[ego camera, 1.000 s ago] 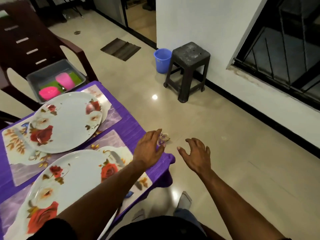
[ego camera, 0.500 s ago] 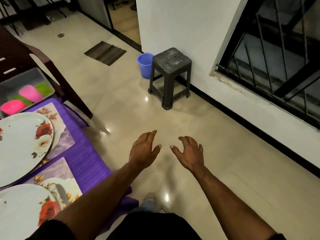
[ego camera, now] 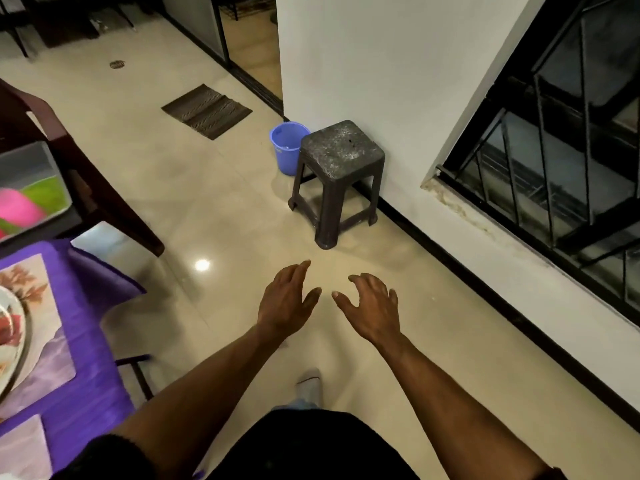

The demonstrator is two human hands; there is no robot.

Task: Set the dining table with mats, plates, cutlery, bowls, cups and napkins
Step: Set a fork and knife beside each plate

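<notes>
Over the tiled floor (ego camera: 214, 202), short of the dark plastic stool (ego camera: 341, 157), both hands are extended side by side with their thumbs near each other but apart. The left hand (ego camera: 285, 301) holds nothing; its fingers are straight and close together. The right hand (ego camera: 372, 308) also holds nothing; its fingers are spread and slightly bent.

Far left of the stool, the surface carries a purple tablecloth (ego camera: 86, 341). On the cloth lies a printed place mat (ego camera: 45, 327). A floral plate (ego camera: 10, 337) rests on that mat and is cut off by the frame edge. A second mat (ego camera: 20, 448) shows at the lower left corner.

Beyond the surface, on the seat of a dark brown chair (ego camera: 86, 188), sits a grey tub (ego camera: 38, 168). It contains pink and green cups (ego camera: 20, 209); their number cannot be told.

A blue bucket (ego camera: 287, 147) stands against the left side of the stool, touching or nearly so. A ribbed doormat (ego camera: 207, 110) lies on the floor beyond the bucket. A barred window (ego camera: 568, 140) is to the right of the stool. A foot in a light sock (ego camera: 309, 386) is on the floor on the near side of the stool, below the hands.
</notes>
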